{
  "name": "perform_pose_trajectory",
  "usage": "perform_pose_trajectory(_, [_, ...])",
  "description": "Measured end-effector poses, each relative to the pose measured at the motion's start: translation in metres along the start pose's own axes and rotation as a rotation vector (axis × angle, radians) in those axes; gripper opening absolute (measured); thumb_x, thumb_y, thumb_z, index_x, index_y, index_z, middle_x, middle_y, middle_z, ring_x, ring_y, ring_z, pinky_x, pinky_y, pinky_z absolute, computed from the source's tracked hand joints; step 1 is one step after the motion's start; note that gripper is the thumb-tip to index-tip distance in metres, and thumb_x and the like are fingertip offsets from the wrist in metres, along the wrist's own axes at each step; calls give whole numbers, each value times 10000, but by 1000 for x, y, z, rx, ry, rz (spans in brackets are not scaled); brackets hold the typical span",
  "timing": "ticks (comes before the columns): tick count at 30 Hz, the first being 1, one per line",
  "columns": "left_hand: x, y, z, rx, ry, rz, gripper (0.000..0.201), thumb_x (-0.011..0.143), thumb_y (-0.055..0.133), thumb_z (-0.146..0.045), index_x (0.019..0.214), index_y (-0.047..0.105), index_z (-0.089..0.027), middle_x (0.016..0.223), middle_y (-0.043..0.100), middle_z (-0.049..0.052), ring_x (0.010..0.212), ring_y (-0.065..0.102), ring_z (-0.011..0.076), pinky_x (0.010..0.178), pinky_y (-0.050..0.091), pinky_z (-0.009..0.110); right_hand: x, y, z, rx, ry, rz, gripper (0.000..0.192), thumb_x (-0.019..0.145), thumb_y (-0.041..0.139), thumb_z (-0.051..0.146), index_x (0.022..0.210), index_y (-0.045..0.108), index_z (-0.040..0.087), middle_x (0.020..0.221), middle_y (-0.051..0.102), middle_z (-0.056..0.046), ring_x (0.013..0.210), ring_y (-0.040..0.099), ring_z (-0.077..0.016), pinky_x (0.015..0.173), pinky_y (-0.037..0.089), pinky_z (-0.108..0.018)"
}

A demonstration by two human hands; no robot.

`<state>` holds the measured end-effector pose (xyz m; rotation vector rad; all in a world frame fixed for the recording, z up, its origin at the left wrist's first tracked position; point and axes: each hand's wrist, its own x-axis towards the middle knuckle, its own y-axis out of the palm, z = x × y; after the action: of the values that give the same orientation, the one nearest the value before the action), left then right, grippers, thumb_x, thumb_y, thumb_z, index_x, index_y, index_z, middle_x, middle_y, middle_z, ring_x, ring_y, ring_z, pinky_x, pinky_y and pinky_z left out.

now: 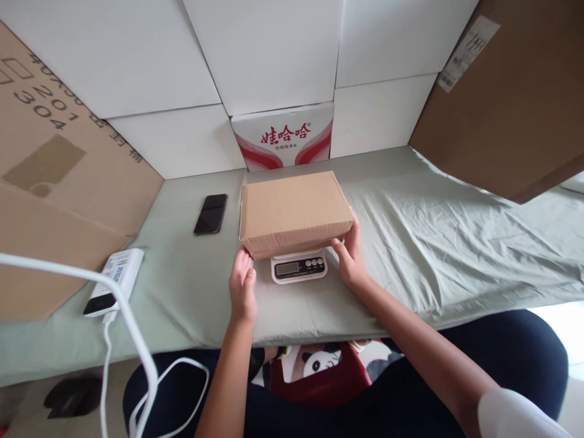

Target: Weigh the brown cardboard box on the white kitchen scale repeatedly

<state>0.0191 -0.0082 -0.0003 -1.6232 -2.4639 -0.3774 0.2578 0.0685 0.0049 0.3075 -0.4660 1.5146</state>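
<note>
so there's 1 plain brown cardboard box (294, 212), flat and rectangular with matte sides, sitting on top of 1 small white kitchen scale (299, 266) on a wrinkly pale green cloth (433, 243). left hand (242, 286) is at the box's lower left corner, fingers loosely spread and just touching the underside edge, not clamped. right hand (350, 255) cups the right end, fingers curled against that side with the thumb under the bottom edge. 1 glossy black phone (210, 213) lies left of the box, 1 white power bank (115, 281) nearer the table edge with a white cable (137, 340)
</note>
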Motion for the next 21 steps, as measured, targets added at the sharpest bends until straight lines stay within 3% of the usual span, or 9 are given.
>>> perform_pose_trajectory(21, [1,-2,1,2,29,28,713,916,614,-538,1532,492,-199,1602,482,162,1533,379,344,1267,308,489,-1,0,-1,-14,-30,-29,764,958,529,592,1615,209,371,1681,307,-66,1537,357,-339,1266,325,-604])
